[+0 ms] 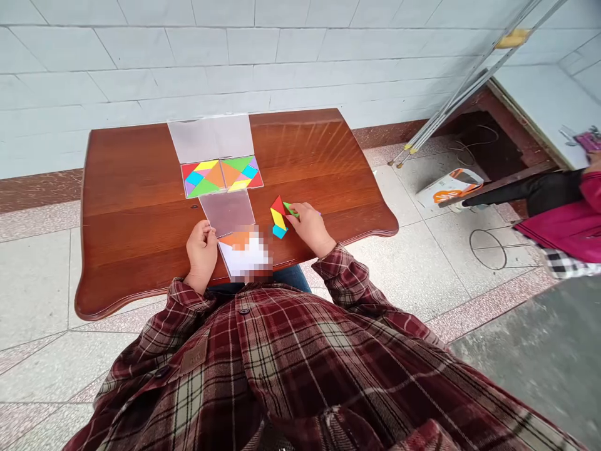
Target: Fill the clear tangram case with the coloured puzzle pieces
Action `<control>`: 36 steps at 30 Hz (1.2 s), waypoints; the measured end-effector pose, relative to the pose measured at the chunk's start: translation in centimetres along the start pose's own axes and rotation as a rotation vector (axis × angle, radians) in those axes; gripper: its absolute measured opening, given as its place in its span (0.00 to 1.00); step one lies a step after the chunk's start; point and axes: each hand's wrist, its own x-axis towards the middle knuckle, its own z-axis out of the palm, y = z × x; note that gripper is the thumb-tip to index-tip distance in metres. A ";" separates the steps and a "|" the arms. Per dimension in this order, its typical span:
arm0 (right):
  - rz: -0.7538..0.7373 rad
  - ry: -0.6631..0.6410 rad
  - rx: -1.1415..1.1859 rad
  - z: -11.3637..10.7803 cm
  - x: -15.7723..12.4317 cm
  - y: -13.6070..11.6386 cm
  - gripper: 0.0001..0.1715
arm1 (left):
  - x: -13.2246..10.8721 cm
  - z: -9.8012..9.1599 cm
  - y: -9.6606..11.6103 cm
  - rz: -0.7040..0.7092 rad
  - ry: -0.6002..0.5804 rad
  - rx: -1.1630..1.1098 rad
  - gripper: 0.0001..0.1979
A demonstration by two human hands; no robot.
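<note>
Seemingly only a small start had been made: a red piece (278, 205), a yellow piece (278, 218) and a blue piece (279, 232) lay joined near the front of the table (131, 188), and the right hand (310, 227) pinched a green piece (290, 208) against the red one. The left hand (201, 247) rested loosely curled beside a card (237, 240) (partly blurred), grasping nothing visible. Two filled trays (221, 175) sat further back, untouched.

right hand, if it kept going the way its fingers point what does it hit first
The right hand points left across the table, fingertips on the green piece; just past it lie the red triangle and yellow piece, likely met next.
</note>
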 end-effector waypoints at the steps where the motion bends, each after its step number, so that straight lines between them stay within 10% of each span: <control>1: -0.009 -0.014 0.000 0.1 0.2 -0.2 0.17 | 0.0 0.0 0.0 -0.008 -0.004 -0.011 0.12; 8: 0.260 -0.039 -0.157 -1.1 2.4 1.8 0.21 | 0.0 0.0 0.3 -0.014 -0.009 -0.039 0.13; 22: 0.192 -0.217 -0.133 -0.6 4.3 3.4 0.25 | -0.5 -0.1 0.9 0.035 -0.023 0.051 0.09; 28: 0.222 -0.194 0.148 -1.7 4.4 4.5 0.06 | -0.4 -0.1 0.9 0.015 -0.022 0.028 0.11; 32: 0.166 0.004 0.307 -3.2 2.3 2.6 0.08 | -0.4 0.0 0.9 0.022 -0.017 0.012 0.10; 36: 0.086 -0.160 0.624 -2.2 -0.4 -2.2 0.06 | -0.5 0.1 1.5 0.049 -0.015 0.003 0.07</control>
